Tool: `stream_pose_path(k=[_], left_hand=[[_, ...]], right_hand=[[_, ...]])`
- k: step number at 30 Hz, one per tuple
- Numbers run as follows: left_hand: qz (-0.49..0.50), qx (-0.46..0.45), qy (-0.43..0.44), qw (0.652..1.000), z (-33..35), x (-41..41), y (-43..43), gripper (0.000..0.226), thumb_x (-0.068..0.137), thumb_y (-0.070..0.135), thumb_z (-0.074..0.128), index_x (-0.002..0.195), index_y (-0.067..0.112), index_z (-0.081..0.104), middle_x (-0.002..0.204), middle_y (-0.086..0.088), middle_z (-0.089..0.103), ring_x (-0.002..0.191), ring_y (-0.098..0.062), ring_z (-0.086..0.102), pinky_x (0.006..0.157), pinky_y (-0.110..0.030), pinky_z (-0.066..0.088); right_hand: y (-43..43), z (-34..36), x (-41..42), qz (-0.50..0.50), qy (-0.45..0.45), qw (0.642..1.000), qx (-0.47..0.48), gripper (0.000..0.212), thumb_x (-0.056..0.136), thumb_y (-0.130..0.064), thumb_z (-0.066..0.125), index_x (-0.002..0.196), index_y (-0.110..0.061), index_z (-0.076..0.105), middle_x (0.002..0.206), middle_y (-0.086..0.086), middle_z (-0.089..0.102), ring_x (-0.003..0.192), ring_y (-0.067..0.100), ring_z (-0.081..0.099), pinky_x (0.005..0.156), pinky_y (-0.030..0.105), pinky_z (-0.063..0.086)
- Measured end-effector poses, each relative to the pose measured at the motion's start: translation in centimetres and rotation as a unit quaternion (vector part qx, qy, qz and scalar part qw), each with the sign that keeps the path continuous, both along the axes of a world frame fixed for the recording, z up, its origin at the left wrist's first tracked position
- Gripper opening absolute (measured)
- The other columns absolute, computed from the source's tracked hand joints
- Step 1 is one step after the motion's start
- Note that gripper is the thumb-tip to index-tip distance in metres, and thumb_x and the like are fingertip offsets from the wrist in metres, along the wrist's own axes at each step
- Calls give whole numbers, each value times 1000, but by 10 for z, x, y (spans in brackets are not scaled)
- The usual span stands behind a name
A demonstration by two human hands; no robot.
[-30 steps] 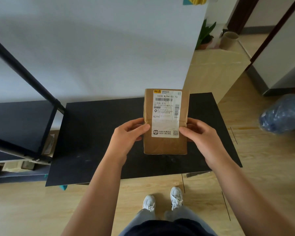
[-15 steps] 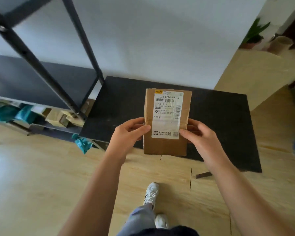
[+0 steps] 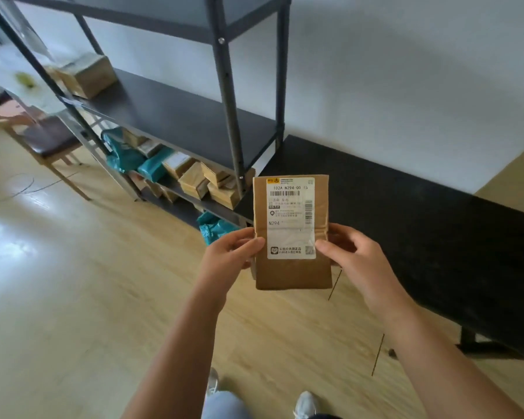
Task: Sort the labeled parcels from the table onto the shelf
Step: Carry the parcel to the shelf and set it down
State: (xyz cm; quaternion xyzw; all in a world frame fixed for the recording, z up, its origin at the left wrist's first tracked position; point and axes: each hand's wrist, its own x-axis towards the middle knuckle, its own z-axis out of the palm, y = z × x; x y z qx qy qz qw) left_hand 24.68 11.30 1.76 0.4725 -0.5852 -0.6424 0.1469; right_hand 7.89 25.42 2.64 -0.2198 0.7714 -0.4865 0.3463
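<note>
— Between the two hands, what's being held?

— One brown cardboard parcel (image 3: 292, 234), upright, facing the camera. A white shipping label (image 3: 290, 217) covers most of its upper front; the top line reads "102A N294-00 15", with barcodes below.

— How are the fingers set?

— The left hand (image 3: 229, 258) pinches the parcel's left edge, thumb lying on the front just beside the label, the other fingers curled behind. The right hand (image 3: 356, 257) does the same on the right edge, its thumb tip touching the label's lower corner. Both are closed on the parcel, which hangs in the air over the wooden floor (image 3: 73, 297).

— And the shelf?

— A dark metal shelf unit (image 3: 176, 116) stands to the left, behind the parcel, against the white wall (image 3: 406, 71). Its middle board carries a cardboard box (image 3: 87, 75) at the far end. The low board is crowded with brown boxes (image 3: 204, 182) and teal mailer bags (image 3: 153, 166); one more teal bag (image 3: 217, 226) lies at the bottom near the left hand.

— The table?

— A black table (image 3: 421, 225) runs along the wall to the right, beside the shelf unit, its top bare where visible. A wooden chair (image 3: 47, 143) stands far left.
</note>
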Motion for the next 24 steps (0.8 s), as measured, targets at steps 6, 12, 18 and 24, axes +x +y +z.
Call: stream_pose_path(k=[6, 12, 18, 24], left_hand=[[54, -33, 12, 998, 7, 97, -73, 23, 88, 34, 70, 110, 30, 70, 103, 2, 77, 102, -17, 69, 90, -37, 56], [131, -48, 5, 990, 14, 208, -170, 33, 90, 31, 68, 119, 15, 69, 107, -5, 74, 102, -20, 68, 81, -30, 53], [150, -65, 3, 986, 16, 290, -253, 30, 93, 28, 65, 118, 12, 69, 107, -8, 74, 104, -25, 68, 88, -40, 56], [182, -70, 12, 981, 22, 327, -330, 30, 93, 29, 65, 119, 15, 70, 108, -6, 74, 104, -23, 68, 95, -49, 54]], right_hand=[[-99, 9, 80, 44, 23, 999, -10, 46, 82, -39, 72, 125, -28, 60, 108, -12, 68, 101, 6, 64, 82, 25, 51], [-215, 4, 193, 74, 28, 996, -31, 49, 82, -42, 72, 127, -27, 60, 110, -9, 69, 100, 8, 65, 81, 28, 55], [-309, 4, 272, 90, 42, 995, -32, 54, 83, -49, 69, 131, -32, 53, 118, -10, 63, 109, 12, 61, 84, 28, 52], [-395, 13, 307, 127, 54, 990, -38, 37, 86, -45, 68, 118, -36, 53, 106, -17, 61, 92, 2, 60, 66, 18, 50]])
